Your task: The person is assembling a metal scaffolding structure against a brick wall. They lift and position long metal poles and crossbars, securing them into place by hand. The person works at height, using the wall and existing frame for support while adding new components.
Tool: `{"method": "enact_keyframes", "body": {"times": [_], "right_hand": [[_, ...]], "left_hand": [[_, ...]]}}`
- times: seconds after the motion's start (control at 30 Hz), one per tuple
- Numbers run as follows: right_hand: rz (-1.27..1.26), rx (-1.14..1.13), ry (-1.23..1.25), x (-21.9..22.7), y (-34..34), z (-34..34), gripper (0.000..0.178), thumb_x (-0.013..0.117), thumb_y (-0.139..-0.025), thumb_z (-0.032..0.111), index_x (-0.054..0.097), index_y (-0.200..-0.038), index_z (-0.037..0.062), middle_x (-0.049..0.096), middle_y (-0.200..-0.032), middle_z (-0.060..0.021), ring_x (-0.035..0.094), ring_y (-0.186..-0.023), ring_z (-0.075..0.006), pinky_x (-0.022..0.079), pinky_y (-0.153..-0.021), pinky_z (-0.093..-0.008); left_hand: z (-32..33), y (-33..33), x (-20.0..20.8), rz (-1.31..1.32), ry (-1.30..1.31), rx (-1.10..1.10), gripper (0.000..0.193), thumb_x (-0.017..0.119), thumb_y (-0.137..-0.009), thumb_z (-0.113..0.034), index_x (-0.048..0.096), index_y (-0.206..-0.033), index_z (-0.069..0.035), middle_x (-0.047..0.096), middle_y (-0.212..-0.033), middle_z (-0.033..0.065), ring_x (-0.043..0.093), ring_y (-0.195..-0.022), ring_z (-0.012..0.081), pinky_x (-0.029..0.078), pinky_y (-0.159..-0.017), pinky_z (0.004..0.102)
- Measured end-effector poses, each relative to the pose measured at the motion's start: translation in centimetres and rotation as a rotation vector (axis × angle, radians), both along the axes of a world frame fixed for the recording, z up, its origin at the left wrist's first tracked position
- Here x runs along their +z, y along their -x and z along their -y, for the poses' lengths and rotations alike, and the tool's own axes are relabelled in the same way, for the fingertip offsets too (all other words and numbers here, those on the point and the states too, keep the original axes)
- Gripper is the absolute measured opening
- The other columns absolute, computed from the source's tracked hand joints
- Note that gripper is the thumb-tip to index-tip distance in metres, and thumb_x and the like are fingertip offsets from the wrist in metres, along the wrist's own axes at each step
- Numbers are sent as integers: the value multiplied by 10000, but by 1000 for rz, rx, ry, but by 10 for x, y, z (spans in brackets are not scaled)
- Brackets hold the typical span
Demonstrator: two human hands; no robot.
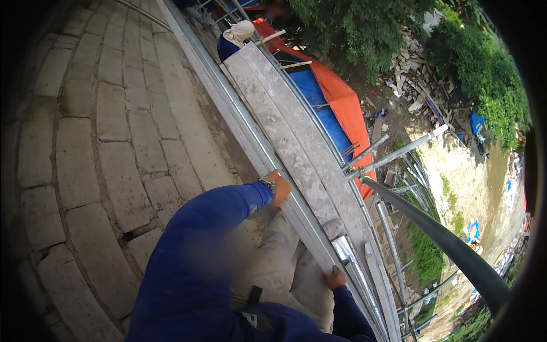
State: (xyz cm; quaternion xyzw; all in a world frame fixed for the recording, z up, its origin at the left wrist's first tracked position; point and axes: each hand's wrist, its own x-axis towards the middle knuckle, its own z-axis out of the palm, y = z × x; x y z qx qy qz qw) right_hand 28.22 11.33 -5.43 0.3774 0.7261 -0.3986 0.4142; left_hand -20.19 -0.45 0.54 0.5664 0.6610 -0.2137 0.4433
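A long grey metal channel [241, 116] runs slantwise from the upper left to the lower right, alongside a block wall. My left hand [279, 189], with a watch at its wrist, is closed around the channel about midway. Farther down its length, nearer to me, my right hand [336, 278] grips the same channel with the thumb on top. The fingers of both hands are partly hidden. My legs in dusty trousers [270, 251] are behind the channel, and one shoe [334, 228] rests on the planks beyond it.
Worn scaffold planks [302, 154] lie beside the channel, bordered by scaffold tubes [393, 154]. A blockwork wall [119, 171] fills the left. Another person with a cloth-covered head [238, 33] is at the far end. Orange sheeting [336, 85], trees and rubble lie below.
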Motion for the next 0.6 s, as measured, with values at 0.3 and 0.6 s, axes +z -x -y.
{"method": "enact_keyframes", "body": {"times": [0.3,0.6], "right_hand": [[-106,49,-17,19,96,20,692,780,-765,470,596,-1217,-20,662,-1174,-272,626,-1114,-434,496,-955,-477],[-332,16,-8,4,144,41,623,805,-762,319,586,-1229,-32,660,-1170,-285,627,-1121,-430,497,-960,-480]], "left_hand": [[-22,-38,22,128,-200,-151,591,815,-751,-329,634,-1266,-102,587,-1351,131,537,-1254,294,396,-1024,486],[-16,-160,-38,288,-131,-37,317,672,-818,-256,738,-1062,-65,741,-1064,156,705,-1044,317,547,-899,440]]}}
